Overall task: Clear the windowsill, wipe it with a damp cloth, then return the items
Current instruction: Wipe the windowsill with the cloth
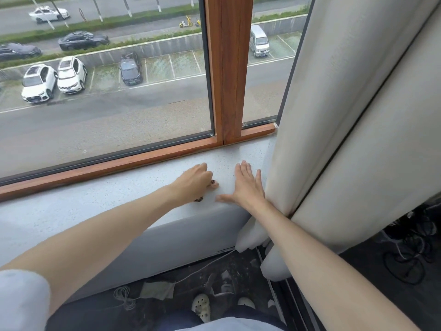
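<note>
The pale grey speckled windowsill (100, 201) runs under a wood-framed window. My left hand (194, 181) lies on it with fingers curled round a small dark patterned object (199, 199), of which only bits show below the palm and by the thumb; what it is cannot be told. Just to its right, my right hand (247, 185) rests flat on the sill, fingers straight and spread, holding nothing, close beside the curtain. No cloth is in view.
A cream curtain (322, 130) hangs at the sill's right end, down to the floor. The wooden window frame (228, 75) stands behind the hands. Below lie a dark floor with a white cable (205, 265), a rag-like scrap (157, 290) and dark cables (410, 249) at right.
</note>
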`<state>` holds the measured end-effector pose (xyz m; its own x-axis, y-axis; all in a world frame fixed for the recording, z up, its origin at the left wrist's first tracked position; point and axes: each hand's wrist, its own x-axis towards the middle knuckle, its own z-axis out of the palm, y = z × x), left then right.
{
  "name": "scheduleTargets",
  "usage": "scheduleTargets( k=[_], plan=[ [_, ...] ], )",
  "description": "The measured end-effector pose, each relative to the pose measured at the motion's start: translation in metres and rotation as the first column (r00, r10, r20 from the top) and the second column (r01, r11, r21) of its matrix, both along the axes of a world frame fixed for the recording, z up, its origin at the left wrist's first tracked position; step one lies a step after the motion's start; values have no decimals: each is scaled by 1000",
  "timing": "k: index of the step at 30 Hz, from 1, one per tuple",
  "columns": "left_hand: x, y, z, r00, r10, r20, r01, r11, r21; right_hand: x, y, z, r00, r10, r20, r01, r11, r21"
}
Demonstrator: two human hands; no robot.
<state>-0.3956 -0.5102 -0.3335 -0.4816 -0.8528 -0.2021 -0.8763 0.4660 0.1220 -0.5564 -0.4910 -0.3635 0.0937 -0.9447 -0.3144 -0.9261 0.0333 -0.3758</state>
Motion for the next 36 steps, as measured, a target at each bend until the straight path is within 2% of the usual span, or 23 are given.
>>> scheduleTargets(
  k=[3, 8, 12, 17, 21, 26, 31, 34, 36],
  plan=[
    [-10, -31, 12, 993, 120, -19, -120, 993, -10, -1, -1, 2, 1000, -17, 5, 17, 1000, 4],
    [-20, -9, -6, 1000, 9, 29, -10, 999, 43, 0, 1, -3, 999, -24, 42, 24, 1000, -1],
    [-18, -35, 3, 986, 165, -29, -166, 986, -20, 2, 1, -2, 999, -29, 27, 30, 1000, -6],
    [-19, -6, -3, 996, 87, 12, -87, 996, 20, 0, 1, -2, 999, -26, 45, 26, 1000, 2],
    [-15, -34, 4, 981, 195, -20, -196, 979, -55, 1, 1, -1, 1000, -18, 13, 18, 1000, -2],
    [-17, 1, 1, 997, 75, 2, -75, 997, -3, 1, -1, -1, 1000, -8, -4, 8, 1000, -5],
    [-10, -28, 2, 968, 232, -92, -237, 970, -52, 1, 0, -1, 999, 5, -45, -6, 1000, -11],
    [-14, -4, 0, 987, 152, -41, -153, 988, -22, 1, 1, -2, 1000, 3, -27, -3, 1000, -9],
    [-4, 15, -12, 991, 116, -62, -117, 993, -8, -1, 0, -2, 1000, -1, -25, 0, 1000, -11]
  ],
)
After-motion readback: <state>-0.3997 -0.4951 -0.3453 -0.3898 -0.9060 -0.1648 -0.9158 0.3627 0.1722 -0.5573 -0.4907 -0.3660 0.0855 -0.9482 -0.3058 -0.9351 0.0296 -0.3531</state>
